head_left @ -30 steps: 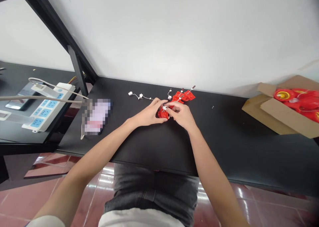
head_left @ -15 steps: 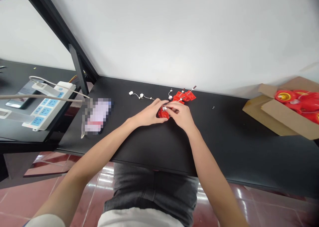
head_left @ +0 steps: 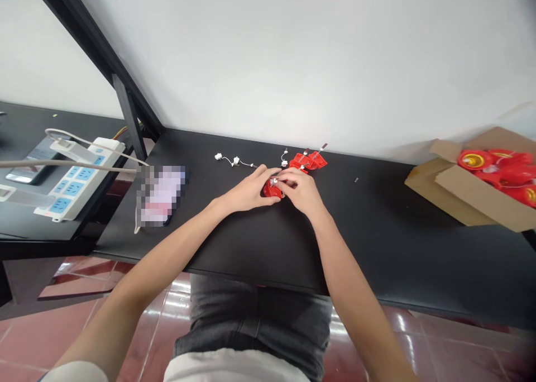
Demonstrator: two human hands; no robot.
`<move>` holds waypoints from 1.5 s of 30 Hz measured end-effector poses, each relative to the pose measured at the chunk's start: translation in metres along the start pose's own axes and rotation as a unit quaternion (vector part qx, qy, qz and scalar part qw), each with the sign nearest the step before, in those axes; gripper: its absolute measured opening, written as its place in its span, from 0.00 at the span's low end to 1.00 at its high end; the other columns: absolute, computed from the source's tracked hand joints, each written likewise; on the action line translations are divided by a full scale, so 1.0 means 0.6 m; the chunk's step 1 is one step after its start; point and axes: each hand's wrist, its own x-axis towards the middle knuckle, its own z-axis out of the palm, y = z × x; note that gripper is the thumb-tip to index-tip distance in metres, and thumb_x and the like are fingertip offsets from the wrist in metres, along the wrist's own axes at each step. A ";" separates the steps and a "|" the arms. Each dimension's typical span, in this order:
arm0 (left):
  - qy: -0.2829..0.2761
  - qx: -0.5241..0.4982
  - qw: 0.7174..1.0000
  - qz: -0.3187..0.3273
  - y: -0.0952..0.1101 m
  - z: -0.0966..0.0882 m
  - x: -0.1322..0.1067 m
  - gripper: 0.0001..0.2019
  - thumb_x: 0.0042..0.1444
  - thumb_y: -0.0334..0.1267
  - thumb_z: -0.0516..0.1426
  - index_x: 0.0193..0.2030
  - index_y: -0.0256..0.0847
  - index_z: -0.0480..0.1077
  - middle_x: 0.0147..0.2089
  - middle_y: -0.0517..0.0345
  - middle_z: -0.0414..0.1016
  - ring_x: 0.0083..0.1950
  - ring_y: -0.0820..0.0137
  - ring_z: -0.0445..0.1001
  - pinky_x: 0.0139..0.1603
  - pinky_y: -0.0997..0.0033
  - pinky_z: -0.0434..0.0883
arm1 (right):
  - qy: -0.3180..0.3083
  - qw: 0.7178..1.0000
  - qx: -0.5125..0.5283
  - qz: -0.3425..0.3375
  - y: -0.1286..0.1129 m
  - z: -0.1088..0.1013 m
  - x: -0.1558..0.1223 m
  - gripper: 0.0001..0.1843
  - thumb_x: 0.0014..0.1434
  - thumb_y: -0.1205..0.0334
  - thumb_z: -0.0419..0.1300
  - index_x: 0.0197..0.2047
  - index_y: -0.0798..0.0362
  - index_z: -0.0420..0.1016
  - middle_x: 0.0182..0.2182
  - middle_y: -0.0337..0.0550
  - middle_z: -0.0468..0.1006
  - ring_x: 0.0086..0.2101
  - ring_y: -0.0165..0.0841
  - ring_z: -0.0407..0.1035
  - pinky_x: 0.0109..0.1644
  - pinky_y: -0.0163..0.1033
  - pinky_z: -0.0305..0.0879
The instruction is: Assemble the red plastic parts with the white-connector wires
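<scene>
Red plastic part point(head_left: 271, 190) cupped in your left hand point(head_left: 249, 190) — your right hand point(head_left: 302, 191) has its grip pinching a small white connector point(head_left: 274, 181) against it; hold that pinch firm.

My left hand point(head_left: 250, 191) and right hand point(head_left: 302, 192) hide most of the red piece point(head_left: 271, 190), so I can't see its whole shape. A blurry patch point(head_left: 161, 195) on the surface point(head_left: 377, 248) hides what lies there. A tiny dark bit point(head_left: 356, 180) is too small to tell. The picture's edge cuts off the cardboard box point(head_left: 454, 195) and the red things point(head_left: 502, 175) in it.
</scene>
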 end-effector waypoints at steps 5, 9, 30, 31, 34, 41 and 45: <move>0.019 0.022 1.000 0.002 -0.004 -0.001 0.000 0.35 0.61 0.48 0.61 0.72 0.45 0.57 0.60 0.47 0.65 0.56 0.58 0.72 0.60 0.54 0.73 | -0.031 0.999 0.033 0.005 -0.002 -0.004 -0.003 0.15 0.65 0.53 0.59 0.45 0.48 0.84 0.47 0.47 0.81 0.29 0.32 0.71 0.41 0.45 0.71; 0.035 0.044 0.998 0.013 -0.005 -0.004 0.000 0.34 0.62 0.48 0.60 0.72 0.44 0.57 0.67 0.45 0.62 0.64 0.55 0.69 0.65 0.53 0.70 | -0.051 0.995 0.034 0.073 -0.002 -0.023 -0.009 0.19 0.68 0.55 0.54 0.55 0.51 0.80 0.41 0.46 0.82 0.24 0.31 0.68 0.36 0.44 0.71; -0.007 0.004 1.000 -0.003 -0.017 -0.014 0.005 0.26 0.56 0.42 0.65 0.61 0.42 0.69 0.60 0.48 0.75 0.62 0.56 0.73 0.69 0.51 0.62 | -0.118 0.990 -0.070 0.029 0.003 -0.019 -0.008 0.04 0.61 0.63 0.62 0.36 0.52 0.79 0.38 0.42 0.78 0.31 0.31 0.68 0.38 0.40 0.64; -0.007 -0.001 1.000 -0.003 -0.017 -0.013 0.005 0.25 0.56 0.42 0.65 0.61 0.42 0.70 0.59 0.49 0.76 0.61 0.56 0.73 0.69 0.52 0.62 | -0.120 0.990 -0.066 0.034 0.003 -0.019 -0.008 0.05 0.62 0.63 0.61 0.35 0.52 0.78 0.36 0.42 0.78 0.31 0.31 0.68 0.37 0.40 0.64; -0.006 -0.021 1.000 0.001 -0.017 -0.012 0.007 0.24 0.56 0.41 0.65 0.59 0.42 0.70 0.57 0.50 0.78 0.59 0.58 0.75 0.68 0.52 0.63 | -0.136 0.988 -0.035 0.070 -0.001 -0.024 -0.011 0.06 0.65 0.60 0.59 0.36 0.51 0.74 0.28 0.38 0.76 0.27 0.31 0.68 0.35 0.39 0.64; -0.008 -0.050 0.999 0.007 -0.015 -0.012 0.009 0.21 0.55 0.41 0.64 0.56 0.41 0.72 0.53 0.53 0.81 0.54 0.61 0.78 0.64 0.58 0.67 | -0.111 0.989 0.039 0.088 -0.006 -0.029 -0.013 0.06 0.65 0.60 0.57 0.37 0.51 0.73 0.32 0.41 0.80 0.25 0.28 0.69 0.29 0.36 0.67; 0.002 -0.046 0.999 -0.012 -0.013 -0.012 0.010 0.21 0.54 0.43 0.65 0.54 0.41 0.73 0.51 0.54 0.81 0.52 0.61 0.79 0.62 0.59 0.69 | -0.056 0.992 0.071 0.084 -0.008 -0.026 -0.010 0.07 0.61 0.57 0.63 0.37 0.51 0.77 0.24 0.38 0.75 0.25 0.30 0.69 0.29 0.36 0.68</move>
